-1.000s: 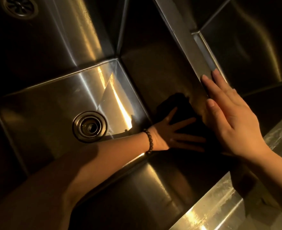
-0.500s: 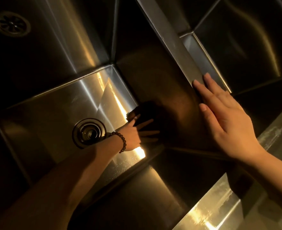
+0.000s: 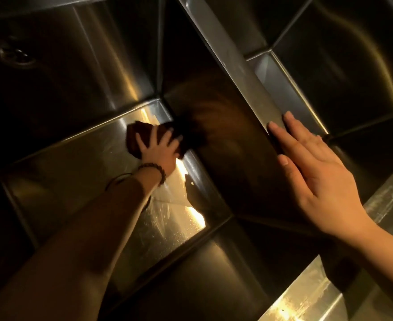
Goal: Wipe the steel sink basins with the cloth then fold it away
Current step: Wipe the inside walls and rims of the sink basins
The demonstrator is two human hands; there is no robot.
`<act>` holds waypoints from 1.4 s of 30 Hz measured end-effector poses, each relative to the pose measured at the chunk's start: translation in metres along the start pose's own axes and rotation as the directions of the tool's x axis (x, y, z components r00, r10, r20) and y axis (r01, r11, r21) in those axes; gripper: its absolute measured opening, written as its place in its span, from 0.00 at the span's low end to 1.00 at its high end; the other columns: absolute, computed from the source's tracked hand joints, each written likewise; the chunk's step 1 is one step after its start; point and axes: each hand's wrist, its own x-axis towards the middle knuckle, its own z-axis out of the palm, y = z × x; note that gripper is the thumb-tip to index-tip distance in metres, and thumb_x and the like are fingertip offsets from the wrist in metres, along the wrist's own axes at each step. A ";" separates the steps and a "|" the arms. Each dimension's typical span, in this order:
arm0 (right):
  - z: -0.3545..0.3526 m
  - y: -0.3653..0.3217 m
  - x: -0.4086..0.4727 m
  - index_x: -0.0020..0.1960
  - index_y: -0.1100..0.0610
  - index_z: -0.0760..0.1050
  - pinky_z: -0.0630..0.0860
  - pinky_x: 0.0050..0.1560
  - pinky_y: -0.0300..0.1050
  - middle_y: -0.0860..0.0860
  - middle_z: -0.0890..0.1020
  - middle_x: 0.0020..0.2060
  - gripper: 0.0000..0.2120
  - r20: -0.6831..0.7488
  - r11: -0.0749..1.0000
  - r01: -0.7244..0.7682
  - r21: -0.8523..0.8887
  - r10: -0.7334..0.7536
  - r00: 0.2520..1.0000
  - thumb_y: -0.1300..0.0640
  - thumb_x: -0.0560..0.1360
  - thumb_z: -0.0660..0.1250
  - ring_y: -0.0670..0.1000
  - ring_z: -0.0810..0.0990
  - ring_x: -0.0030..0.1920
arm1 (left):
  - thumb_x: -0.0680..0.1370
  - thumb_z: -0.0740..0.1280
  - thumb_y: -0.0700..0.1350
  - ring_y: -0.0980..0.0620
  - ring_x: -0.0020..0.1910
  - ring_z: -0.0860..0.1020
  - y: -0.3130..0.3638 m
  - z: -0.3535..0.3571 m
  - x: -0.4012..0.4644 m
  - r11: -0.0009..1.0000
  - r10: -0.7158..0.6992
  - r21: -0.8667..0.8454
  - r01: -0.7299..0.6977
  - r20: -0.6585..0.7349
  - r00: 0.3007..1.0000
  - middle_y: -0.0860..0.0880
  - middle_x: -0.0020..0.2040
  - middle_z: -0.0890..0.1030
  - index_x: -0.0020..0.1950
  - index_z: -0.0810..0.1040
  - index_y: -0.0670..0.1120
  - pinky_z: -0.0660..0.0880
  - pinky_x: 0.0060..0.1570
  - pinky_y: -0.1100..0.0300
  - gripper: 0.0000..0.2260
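I look down into a deep steel sink basin [image 3: 63, 172]. My left hand [image 3: 159, 147], a bead bracelet at its wrist, presses a dark cloth [image 3: 136, 135] flat on the basin floor in the far right corner, fingers spread over it. Part of the cloth is hidden under the hand. My right hand [image 3: 315, 172] lies flat and open on the steel divider [image 3: 234, 63] between this basin and the one to the right, holding nothing. My left forearm covers the drain of this basin.
A second basin [image 3: 352, 72] lies dark at the upper right. A round drain [image 3: 15, 54] shows faintly at the upper left. The sink's front rim [image 3: 311, 293] gleams at the lower right. Water streaks and droplets shine on the basin floor.
My left hand has slid the cloth from the basin's right wall down and leftward onto the floor, into the far corner. My right hand has stayed on the divider.
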 end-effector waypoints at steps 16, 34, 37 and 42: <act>0.001 0.001 0.000 0.75 0.44 0.57 0.63 0.70 0.61 0.46 0.59 0.75 0.24 -0.004 0.999 -0.004 -0.049 0.004 1.000 0.45 0.80 0.49 0.49 0.59 0.75 | 0.81 0.55 0.53 0.39 0.76 0.41 0.042 0.030 -0.079 0.942 0.292 0.118 -0.315 0.179 0.940 0.48 0.78 0.53 0.71 0.63 0.57 0.36 0.65 0.27 0.18; -0.001 -0.001 0.001 0.75 0.45 0.56 0.60 0.72 0.62 0.47 0.58 0.75 0.25 0.026 0.998 0.026 -0.057 -0.025 0.999 0.43 0.79 0.48 0.52 0.58 0.75 | 0.80 0.58 0.45 0.37 0.76 0.43 0.046 0.052 -0.141 0.859 0.459 0.092 -0.504 0.300 0.837 0.50 0.78 0.53 0.74 0.58 0.60 0.39 0.64 0.25 0.24; -0.002 -0.001 -0.001 0.75 0.49 0.58 0.53 0.72 0.67 0.51 0.60 0.75 0.26 0.017 0.992 0.042 -0.121 -0.040 0.999 0.44 0.79 0.50 0.55 0.54 0.76 | 0.78 0.62 0.43 0.35 0.74 0.50 0.043 0.038 -0.145 0.842 0.471 0.076 -0.533 0.377 0.798 0.48 0.76 0.57 0.72 0.62 0.57 0.46 0.66 0.26 0.24; 0.015 -0.038 0.014 0.69 0.58 0.69 0.55 0.72 0.66 0.58 0.65 0.72 0.25 0.100 0.928 0.353 -0.118 -0.343 0.934 0.50 0.74 0.57 0.59 0.56 0.75 | 0.78 0.60 0.39 0.42 0.69 0.62 0.030 -0.002 -0.143 0.966 0.248 -0.147 -0.215 0.272 0.930 0.45 0.68 0.68 0.66 0.70 0.48 0.63 0.66 0.44 0.17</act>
